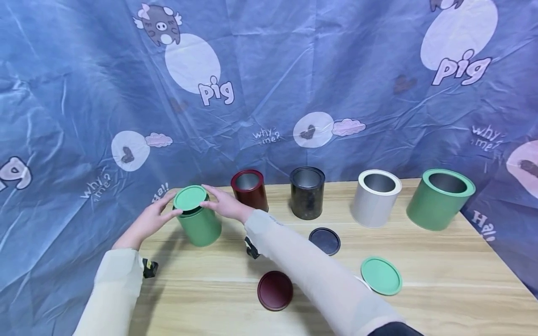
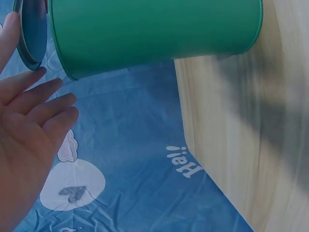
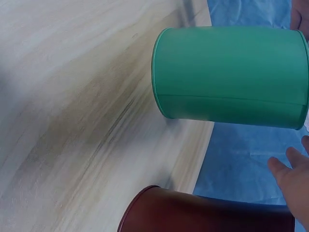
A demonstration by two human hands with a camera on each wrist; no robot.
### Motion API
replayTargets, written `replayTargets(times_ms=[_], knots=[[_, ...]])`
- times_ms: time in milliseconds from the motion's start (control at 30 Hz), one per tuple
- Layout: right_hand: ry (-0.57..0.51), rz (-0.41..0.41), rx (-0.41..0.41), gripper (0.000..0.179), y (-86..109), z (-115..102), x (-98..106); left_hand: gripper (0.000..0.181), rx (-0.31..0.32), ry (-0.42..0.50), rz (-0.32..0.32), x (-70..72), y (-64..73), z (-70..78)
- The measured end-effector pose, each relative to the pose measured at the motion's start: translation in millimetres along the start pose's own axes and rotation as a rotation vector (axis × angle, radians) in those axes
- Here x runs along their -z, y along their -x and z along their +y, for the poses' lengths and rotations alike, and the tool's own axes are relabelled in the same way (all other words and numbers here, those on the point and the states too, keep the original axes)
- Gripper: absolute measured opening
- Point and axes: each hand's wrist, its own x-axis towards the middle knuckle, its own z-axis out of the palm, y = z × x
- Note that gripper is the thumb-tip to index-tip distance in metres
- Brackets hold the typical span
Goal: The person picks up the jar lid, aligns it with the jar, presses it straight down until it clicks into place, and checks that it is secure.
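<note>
At the left of the table in the head view stands a green canister (image 1: 201, 231). A round green lid (image 1: 190, 198) is just above its mouth, with a dark gap between them. My left hand (image 1: 149, 219) holds the lid's left rim, its thumb and fingers spread along the edge. In the left wrist view the lid (image 2: 33, 34) is apart from the canister (image 2: 154, 29). My right hand (image 1: 224, 203) holds the lid's right side by thumb and fingers. The right wrist view shows the canister (image 3: 229, 75) and right fingers (image 3: 285, 169), but not the lid.
Along the back stand open canisters: dark red (image 1: 255, 196), black (image 1: 307, 198), white (image 1: 374, 205) and a wider green one (image 1: 437, 207). On the table lie a black lid (image 1: 325, 241), a dark red lid (image 1: 275, 290) and another green lid (image 1: 381, 276); a white rim (image 1: 362, 282) shows beside my sleeve.
</note>
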Motion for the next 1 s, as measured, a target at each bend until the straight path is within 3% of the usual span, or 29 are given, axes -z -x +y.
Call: replayTargets(times_ms=[467,733,1000], knots=[[0.073,0.0,0.006,0.064,-6.3,-0.5,-5.8,0.068,-0.061,0.049,-0.046,-3.0,-3.1,-5.6],[0.109,-0.003,0.034,0.06,-10.5,0.6,-8.6,0.069,-0.051,0.073,-0.078,-1.8,-5.0,-9.7],[0.099,-0.016,-0.035,0.062,-9.1,-0.2,-9.4,0.066,-0.058,0.038,-0.087,-4.5,-7.0,-14.1]])
